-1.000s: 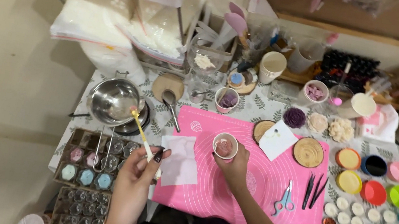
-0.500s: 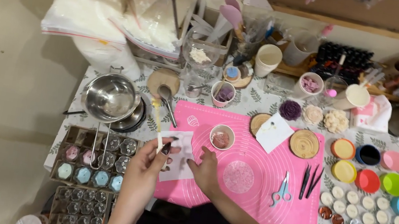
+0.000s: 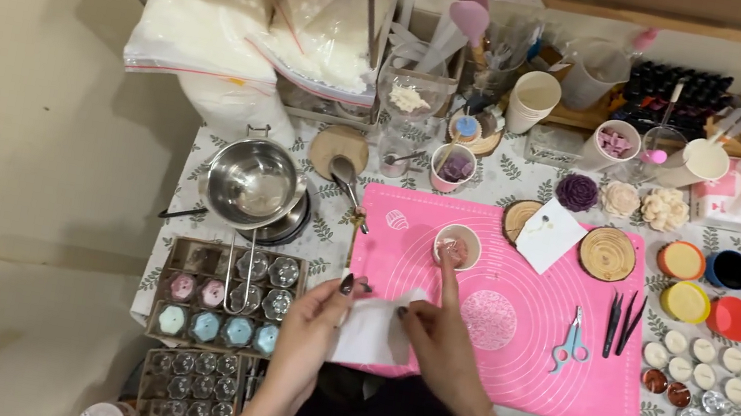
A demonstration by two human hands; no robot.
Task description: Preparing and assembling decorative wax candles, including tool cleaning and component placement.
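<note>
Table (image 3: pixel 498 175) w/ leaf-print cloth stands by a beige wall, crowded w/ pots and moulds; pink mat (image 3: pixel 514 315) in front. White tissue (image 3: pixel 374 331) lies at the mat's near-left edge, between both hands. Left hand (image 3: pixel 321 316) pinches its left side plus a thin stick (image 3: pixel 351 245) pointing away. Right hand (image 3: pixel 434 336) fingers closed on its right edge, forefinger stretched toward the small cup (image 3: pixel 458 247).

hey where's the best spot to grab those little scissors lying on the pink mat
Take the scissors by the pale blue finger loops, which lie at the end nearer the person, coming from above on that near side. They lie flat on the pink mat with blades pointing away, and the black tweezers lie close on their right.
</note>
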